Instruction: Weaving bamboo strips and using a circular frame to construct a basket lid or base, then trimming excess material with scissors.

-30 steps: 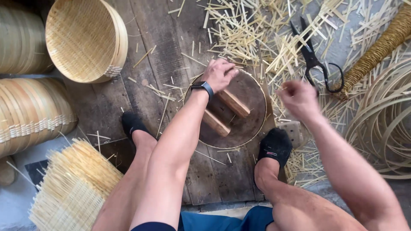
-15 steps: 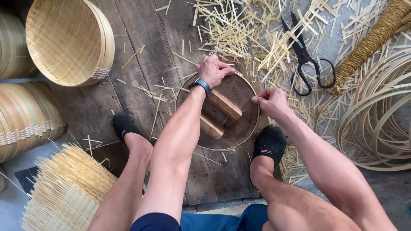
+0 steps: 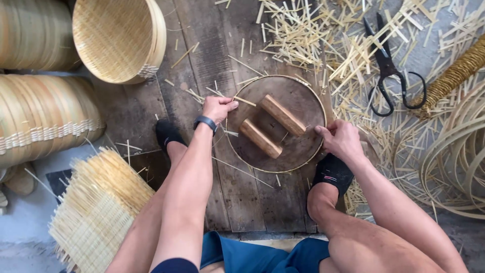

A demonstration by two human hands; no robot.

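Observation:
A round dark wooden disc lies on the floor planks between my feet, with a thin bamboo hoop around its edge. Two short wooden blocks lie side by side on the disc. My left hand, with a dark watch on the wrist, pinches the hoop at the disc's left rim. My right hand grips the hoop at the right rim, just above my right black sock.
A woven bamboo basket stands at the top left, beside stacked bamboo rims. A woven mat lies at the lower left. Black shears rest among bamboo offcuts. Coiled bamboo strips and a rope lie to the right.
My left hand slid from the disc's top edge to its left rim. My right hand came down from near the shears and took hold at the right rim.

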